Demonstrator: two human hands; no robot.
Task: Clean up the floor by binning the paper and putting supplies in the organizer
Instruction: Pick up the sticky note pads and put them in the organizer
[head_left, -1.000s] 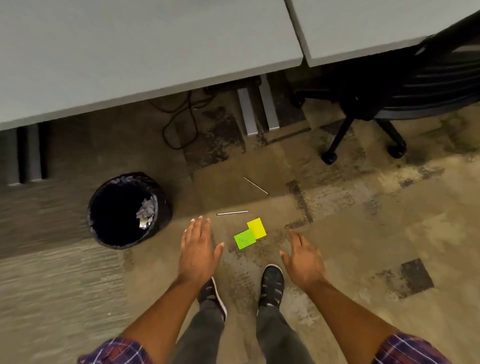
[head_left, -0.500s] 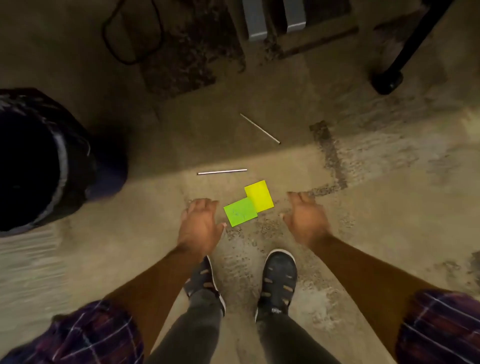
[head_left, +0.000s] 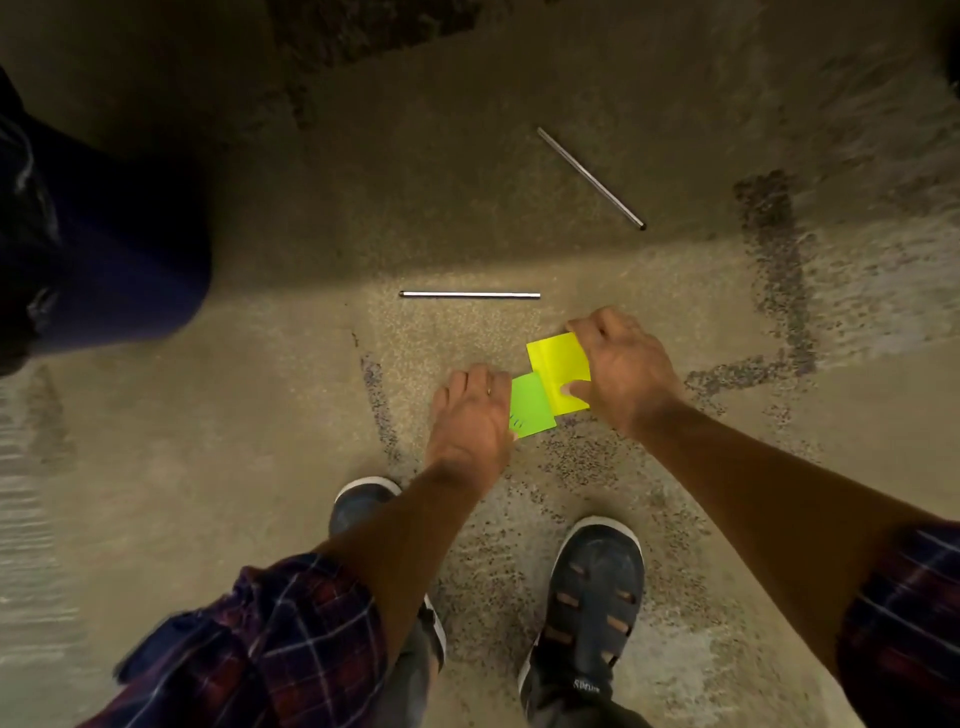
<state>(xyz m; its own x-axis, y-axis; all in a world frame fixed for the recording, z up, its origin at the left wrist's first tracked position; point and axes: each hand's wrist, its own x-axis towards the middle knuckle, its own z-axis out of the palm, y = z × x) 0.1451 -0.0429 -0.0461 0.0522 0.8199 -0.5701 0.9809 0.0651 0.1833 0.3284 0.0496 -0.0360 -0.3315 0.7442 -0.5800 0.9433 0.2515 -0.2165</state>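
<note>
Two sticky notes lie overlapping on the carpet in front of my feet. My right hand (head_left: 626, 371) pinches the yellow note (head_left: 558, 366), thumb on top and fingers over its far right corner. The green note (head_left: 530, 405) has pen marks, and my left hand (head_left: 472, 415) rests on its left edge with fingers curled down. Two thin silver pens lie further out: one (head_left: 470, 295) level just beyond the notes, the other (head_left: 589, 177) slanted at the upper right. The black bin (head_left: 78, 244) with its dark liner fills the left edge.
My two dark shoes (head_left: 592, 587) stand just below the notes. Patchy tan and dark carpet (head_left: 208, 467) spreads all round. The organizer is out of view.
The camera has dropped much closer to the floor. Both hands moved from hovering beside the notes onto them: the right closed on the yellow note, the left came onto the green one.
</note>
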